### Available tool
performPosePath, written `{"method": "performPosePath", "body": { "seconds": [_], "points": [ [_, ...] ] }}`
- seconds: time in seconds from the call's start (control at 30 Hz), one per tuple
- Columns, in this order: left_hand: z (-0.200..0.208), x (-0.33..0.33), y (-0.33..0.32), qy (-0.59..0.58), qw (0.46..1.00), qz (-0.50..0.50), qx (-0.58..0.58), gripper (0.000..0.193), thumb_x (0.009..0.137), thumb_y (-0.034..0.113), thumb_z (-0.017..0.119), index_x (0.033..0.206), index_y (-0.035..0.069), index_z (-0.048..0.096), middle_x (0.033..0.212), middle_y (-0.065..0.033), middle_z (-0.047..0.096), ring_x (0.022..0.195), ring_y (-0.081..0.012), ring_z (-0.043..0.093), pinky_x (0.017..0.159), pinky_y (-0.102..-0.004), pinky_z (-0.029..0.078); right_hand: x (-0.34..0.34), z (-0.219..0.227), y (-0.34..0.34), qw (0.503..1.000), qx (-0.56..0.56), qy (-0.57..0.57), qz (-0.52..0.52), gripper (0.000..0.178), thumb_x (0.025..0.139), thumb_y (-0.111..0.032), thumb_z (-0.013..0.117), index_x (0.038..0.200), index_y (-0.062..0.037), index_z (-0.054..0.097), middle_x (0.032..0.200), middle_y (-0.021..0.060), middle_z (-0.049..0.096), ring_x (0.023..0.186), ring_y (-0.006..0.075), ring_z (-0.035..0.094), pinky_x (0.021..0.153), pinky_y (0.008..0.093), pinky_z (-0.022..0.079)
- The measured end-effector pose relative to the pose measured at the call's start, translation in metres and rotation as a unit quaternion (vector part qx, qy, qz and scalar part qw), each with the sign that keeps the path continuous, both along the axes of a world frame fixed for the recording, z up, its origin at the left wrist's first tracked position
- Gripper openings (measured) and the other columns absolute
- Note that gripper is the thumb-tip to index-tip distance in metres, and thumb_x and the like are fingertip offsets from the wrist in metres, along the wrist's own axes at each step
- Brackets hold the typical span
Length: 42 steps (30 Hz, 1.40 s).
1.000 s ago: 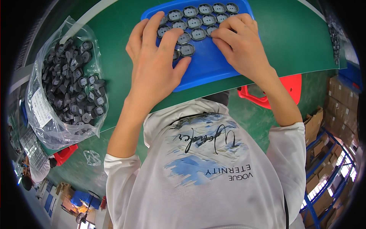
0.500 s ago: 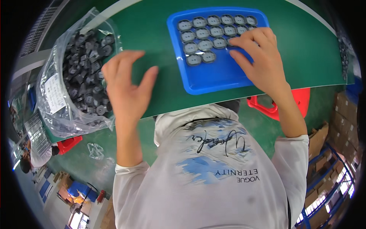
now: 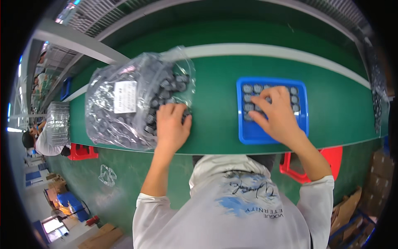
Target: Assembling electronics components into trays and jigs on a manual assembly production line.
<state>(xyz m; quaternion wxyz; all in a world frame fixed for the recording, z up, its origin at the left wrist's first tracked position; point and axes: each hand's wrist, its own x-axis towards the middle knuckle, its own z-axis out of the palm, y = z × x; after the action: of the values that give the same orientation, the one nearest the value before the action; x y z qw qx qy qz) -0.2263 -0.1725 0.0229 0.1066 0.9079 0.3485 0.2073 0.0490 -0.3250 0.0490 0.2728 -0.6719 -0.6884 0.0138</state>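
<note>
parts [image 3: 179, 85] in the bag [image 3: 97, 106] lie at the left fingers [image 3: 169, 109], grip hidden; the tray [image 3: 257, 136] of parts lies under the right fingers [image 3: 262, 102], parted from the thumb.

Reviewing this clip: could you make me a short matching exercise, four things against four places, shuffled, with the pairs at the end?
Things
1. Left hand
2. Right hand
3. White label
4. Blue tray

Places
A. On the side of the clear bag
B. Flat on the green table
C. At the dark parts by the bag's opening
D. Over the rows of grey parts

Pairs: 1-C, 2-D, 3-A, 4-B
</note>
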Motion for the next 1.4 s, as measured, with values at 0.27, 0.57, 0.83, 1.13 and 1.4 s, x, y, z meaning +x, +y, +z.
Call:
{"method": "performPosePath", "body": {
  "seconds": [0.27, 0.57, 0.83, 1.13, 1.4],
  "points": [
    [-0.021, 0.0, 0.0, -0.008, 0.999, 0.032, -0.028, 0.016, 0.079, 0.002, 0.066, 0.094, 0.005, 0.064, 0.097, -0.0164, 0.057, 0.085, -0.0409, 0.06, 0.073, -0.0495, 0.049, -0.08, 0.0, 0.14, 0.977, -0.112, 0.015, 0.179, 0.068, 0.081, -0.021, 0.073, 0.141, -0.007, 0.044, 0.127, 0.0222, 0.052, 0.098, 0.0422, 0.066, 0.08, 0.0482, 0.056],
    [-0.012, -0.014, 0.007, -0.169, 0.983, 0.074, -0.012, 0.017, 0.083, 0.009, 0.07, 0.098, 0.005, 0.065, 0.087, -0.0144, 0.059, 0.081, -0.0345, 0.061, 0.071, -0.0439, 0.049, -0.084, -0.044, 0.201, 0.97, -0.12, 0.043, 0.208, 0.037, 0.078, -0.024, 0.071, 0.113, -0.0151, 0.066, 0.116, 0.0265, 0.058, 0.1, 0.0445, 0.062, 0.091, 0.0486, 0.052],
    [0.014, 0.022, -0.014, -0.372, 0.918, 0.046, -0.13, 0.019, 0.083, 0.007, 0.072, 0.1, 0.003, 0.066, 0.089, -0.0109, 0.059, 0.081, -0.0237, 0.061, 0.07, -0.0315, 0.049, -0.058, -0.003, 0.167, 0.682, -0.211, 0.694, 0.092, 0.024, 0.087, -0.012, 0.063, 0.111, -0.0088, 0.06, 0.085, 0.0051, 0.061, 0.06, 0.0151, 0.058, 0.05, 0.0287, 0.048],
    [0.041, 0.049, -0.069, -0.546, 0.747, -0.124, -0.358, 0.022, 0.085, 0.004, 0.074, 0.105, 0.0, 0.065, 0.101, -0.0078, 0.06, 0.089, -0.0162, 0.058, 0.08, -0.029, 0.047, -0.042, 0.002, 0.025, 0.337, -0.099, 0.92, 0.175, 0.043, 0.103, -0.046, 0.042, 0.118, -0.0084, 0.059, 0.104, 0.0113, 0.061, 0.073, 0.0231, 0.058, 0.054, 0.0316, 0.049],
    [0.061, 0.069, -0.088, -0.305, 0.863, -0.221, -0.336, 0.023, 0.078, 0.005, 0.075, 0.1, 0.002, 0.069, 0.101, -0.0121, 0.063, 0.089, -0.0258, 0.063, 0.076, -0.035, 0.052, -0.068, -0.02, -0.034, 0.594, -0.012, 0.805, 0.013, 0.044, 0.103, -0.047, 0.047, 0.119, -0.0062, 0.05, 0.1, 0.011, 0.058, 0.071, 0.0183, 0.06, 0.048, 0.026, 0.047]
  ]
}}
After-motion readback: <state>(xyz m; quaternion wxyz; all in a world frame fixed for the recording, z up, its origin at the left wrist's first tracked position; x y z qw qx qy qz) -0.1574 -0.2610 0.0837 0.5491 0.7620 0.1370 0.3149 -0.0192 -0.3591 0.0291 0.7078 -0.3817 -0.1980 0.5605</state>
